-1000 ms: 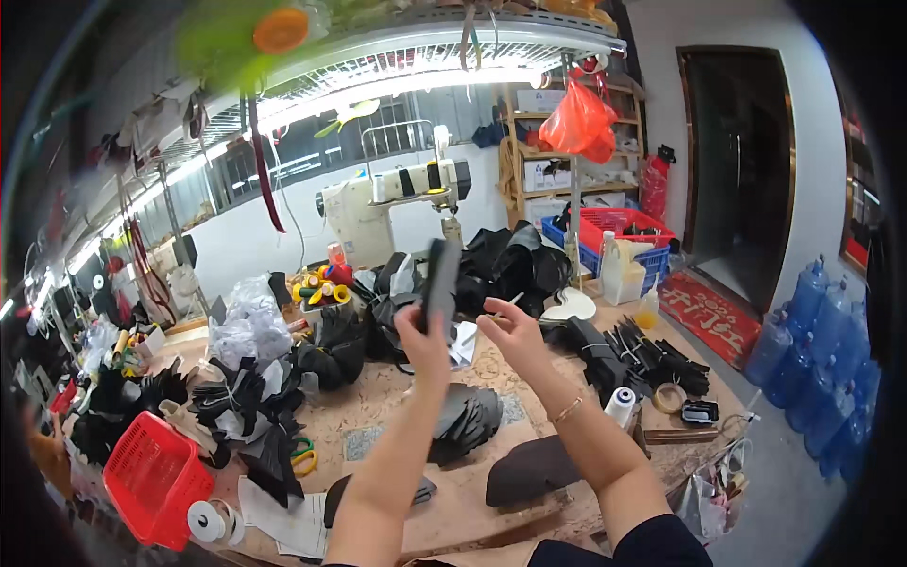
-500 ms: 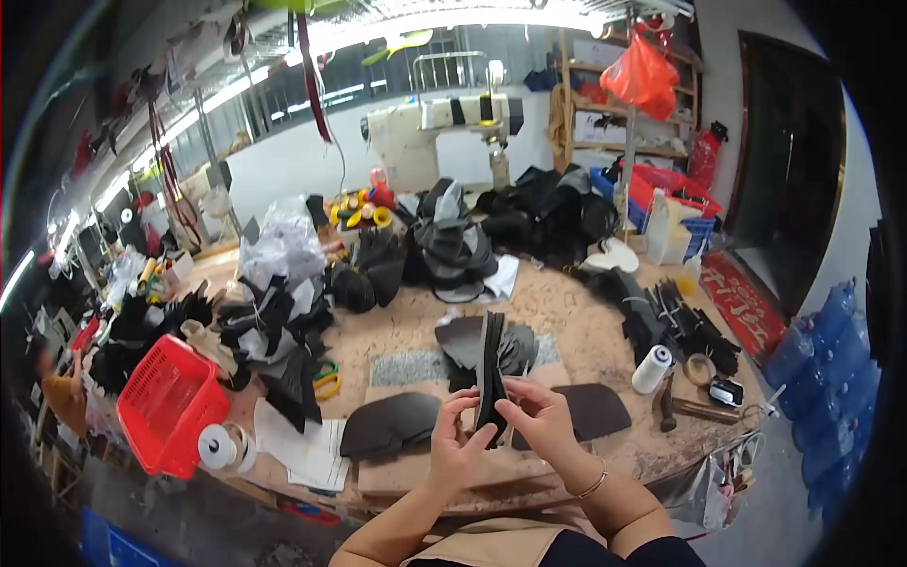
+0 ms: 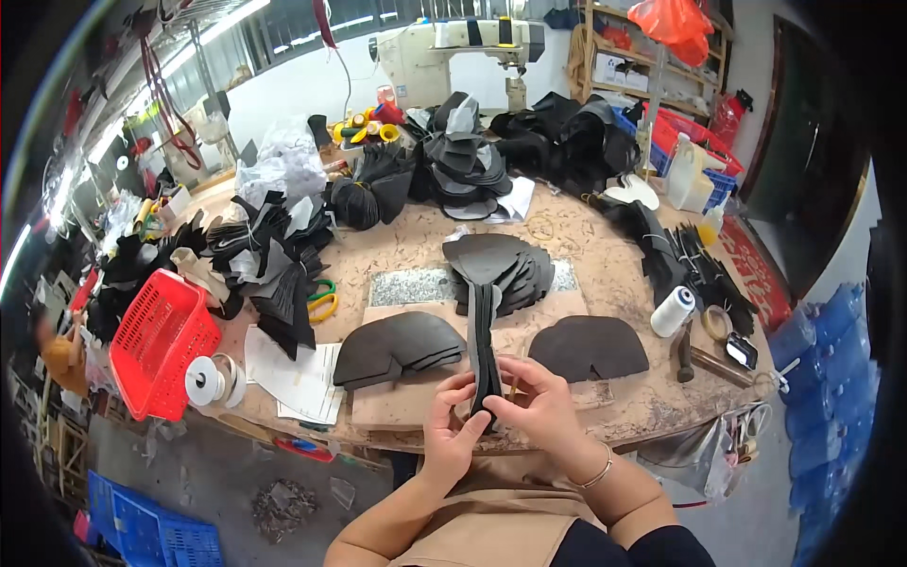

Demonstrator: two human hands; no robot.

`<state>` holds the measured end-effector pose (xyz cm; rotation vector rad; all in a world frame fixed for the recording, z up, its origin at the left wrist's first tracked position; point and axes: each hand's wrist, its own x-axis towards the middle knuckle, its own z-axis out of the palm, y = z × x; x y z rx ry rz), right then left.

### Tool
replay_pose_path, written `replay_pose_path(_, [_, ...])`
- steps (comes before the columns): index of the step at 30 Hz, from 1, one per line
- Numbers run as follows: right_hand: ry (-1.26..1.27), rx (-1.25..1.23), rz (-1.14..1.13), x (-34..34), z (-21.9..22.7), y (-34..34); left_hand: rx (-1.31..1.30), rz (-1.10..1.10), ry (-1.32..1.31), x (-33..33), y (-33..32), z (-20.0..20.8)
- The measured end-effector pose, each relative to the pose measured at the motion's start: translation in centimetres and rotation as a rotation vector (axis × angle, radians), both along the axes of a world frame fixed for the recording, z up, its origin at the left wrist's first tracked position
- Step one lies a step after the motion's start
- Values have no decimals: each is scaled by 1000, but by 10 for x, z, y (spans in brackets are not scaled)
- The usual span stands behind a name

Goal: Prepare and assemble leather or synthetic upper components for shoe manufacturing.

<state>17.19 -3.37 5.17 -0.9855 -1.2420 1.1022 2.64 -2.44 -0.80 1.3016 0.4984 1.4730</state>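
Observation:
Close to the table's front edge, a long narrow bundle of black and grey material strips stands up between my two hands. My left hand is closed on its lower left side, thumb against it. From the right, my right hand pinches the lower end with thumb and fingers. Behind the bundle lies a fanned stack of dark curved pieces. Several similar overlapped pieces lie to the left, and a dark notched piece lies to the right.
A red plastic basket, a white spool and scissors with yellow and green handles are at left. On the right are a thread cone and a hammer. A sewing machine stands behind heaped dark material.
The view has tilted down, so the table appears higher and more floor shows. Both hands keep hold of the strips, whose upper end overlaps the fanned stack's lower edge in view.

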Motion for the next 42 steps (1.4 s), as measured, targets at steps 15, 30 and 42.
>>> replay_pose_path(15, [59, 71, 82, 2, 3, 8, 5, 26, 11, -5, 5, 2])
replay_pose_path(30, [223, -66, 2, 120, 39, 61, -327, 148, -264, -94, 69, 58])
replay_pose_path(42, [59, 18, 7, 148, 76, 94, -131, 350, -201, -200, 91, 95])
